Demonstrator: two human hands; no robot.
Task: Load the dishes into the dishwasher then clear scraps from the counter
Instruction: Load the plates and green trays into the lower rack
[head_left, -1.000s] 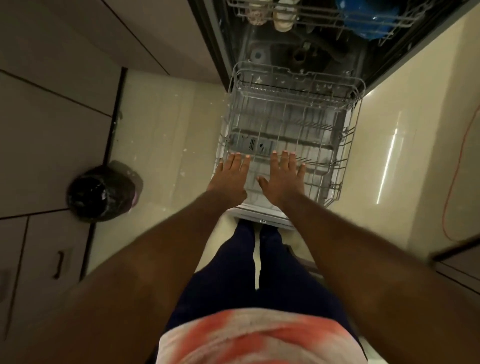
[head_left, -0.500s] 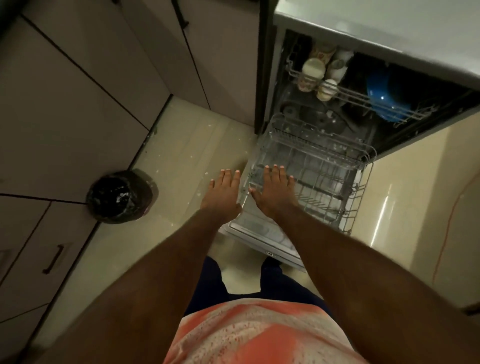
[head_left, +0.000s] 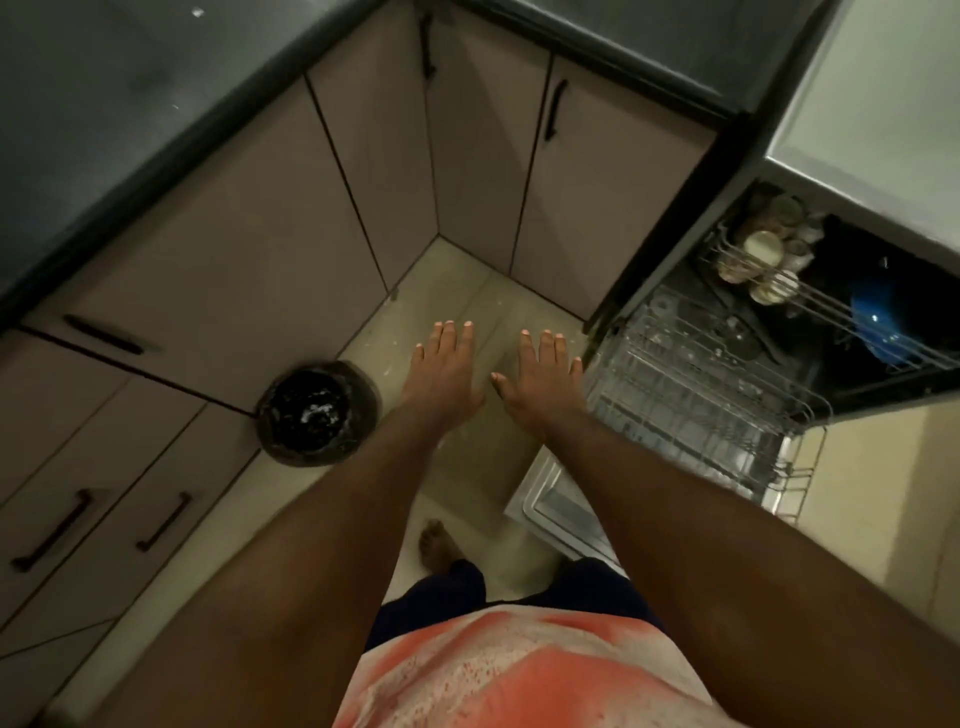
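The dishwasher (head_left: 670, 291) stands open at the right, its door (head_left: 550, 506) folded down. Its lower wire rack (head_left: 691, 400) is pulled out over the door and looks bare. The upper rack (head_left: 810, 306) holds several pale cups (head_left: 763, 247) and a blue bowl (head_left: 883, 322). My left hand (head_left: 441, 371) and my right hand (head_left: 540, 376) stretch out side by side over the floor, left of the lower rack, fingers straight, palms down, holding nothing. My right hand is a short way from the rack's left edge.
A round black-lined bin (head_left: 314, 413) stands on the floor at the left, against the corner cabinets (head_left: 291, 249). A dark countertop (head_left: 114, 104) runs above them. A pale countertop (head_left: 893, 104) lies over the dishwasher. My bare foot (head_left: 436, 543) is on the tiled floor.
Both hands have come off the lower rack and moved left, over the floor. The view has swung left toward the corner cabinets and the bin.
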